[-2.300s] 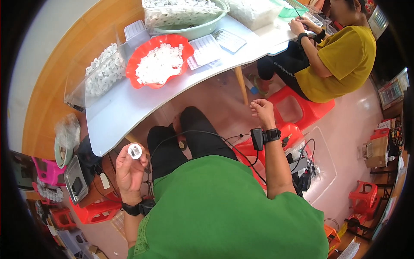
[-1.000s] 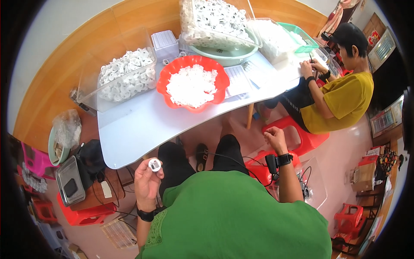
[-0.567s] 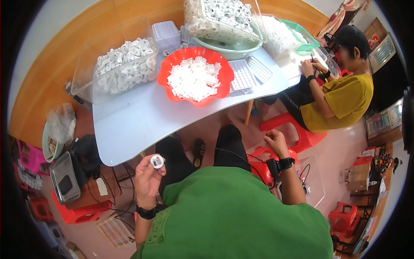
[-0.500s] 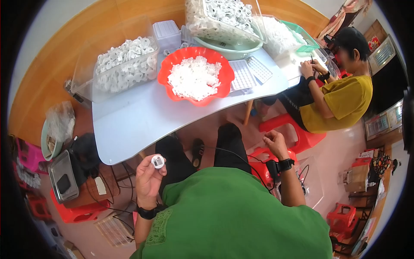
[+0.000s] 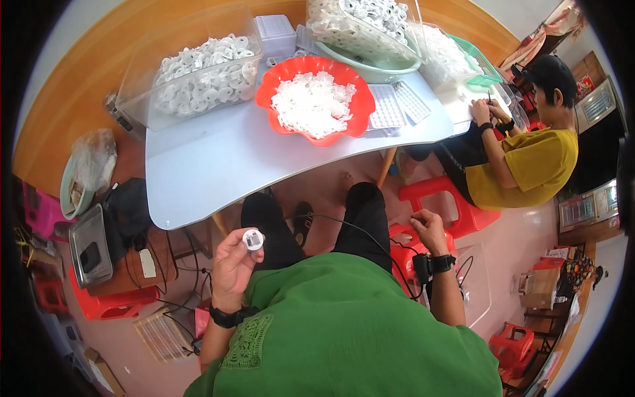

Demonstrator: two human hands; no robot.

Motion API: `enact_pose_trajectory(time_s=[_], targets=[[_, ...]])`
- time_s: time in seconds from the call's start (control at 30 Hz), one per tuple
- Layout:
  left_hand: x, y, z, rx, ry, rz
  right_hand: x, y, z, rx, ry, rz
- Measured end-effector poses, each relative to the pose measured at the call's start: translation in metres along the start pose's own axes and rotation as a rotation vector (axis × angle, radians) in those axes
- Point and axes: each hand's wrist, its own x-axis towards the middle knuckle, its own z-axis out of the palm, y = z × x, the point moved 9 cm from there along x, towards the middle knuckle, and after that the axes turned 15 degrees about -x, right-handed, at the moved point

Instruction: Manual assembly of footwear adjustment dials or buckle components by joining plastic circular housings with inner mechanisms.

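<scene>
My left hand pinches a small round white plastic piece between thumb and fingers, held up beside the near edge of the table. A greyish square part shows in the middle of its face. Over my right thigh, well apart from the left, my right hand is closed with its fingertips together. Whatever lies in those fingertips, if anything, is too small to make out. On the table, a red scalloped bowl holds many small translucent white pieces.
A clear bin of white round parts stands at the table's left. Behind are a tilted clear bin over a pale green basin, and white trays. A co-worker sits at right. Black cables cross my lap.
The view has shifted slightly, so the table and bins appear higher and farther right. Both hands keep nearly the same pose, and the left still holds the round piece.
</scene>
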Motion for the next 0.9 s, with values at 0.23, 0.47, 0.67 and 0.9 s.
enact_pose_trajectory(time_s=[0.23, 0.47, 0.67, 0.9], targets=[[0.001, 0.003, 0.004, 0.009, 0.008, 0.004, 0.015, 0.005, 0.008, 0.091, -0.045, 0.011], [0.002, -0.001, -0.002, -0.013, 0.013, -0.019, 0.024, 0.011, 0.027, 0.171, -0.068, -0.001], [0.008, -0.004, 0.006, 0.021, 0.012, -0.043, 0.020, 0.021, 0.039, 0.242, -0.145, 0.089], [0.006, -0.003, 0.010, 0.079, 0.023, -0.084, 0.020, 0.026, 0.041, 0.281, -0.131, 0.095]])
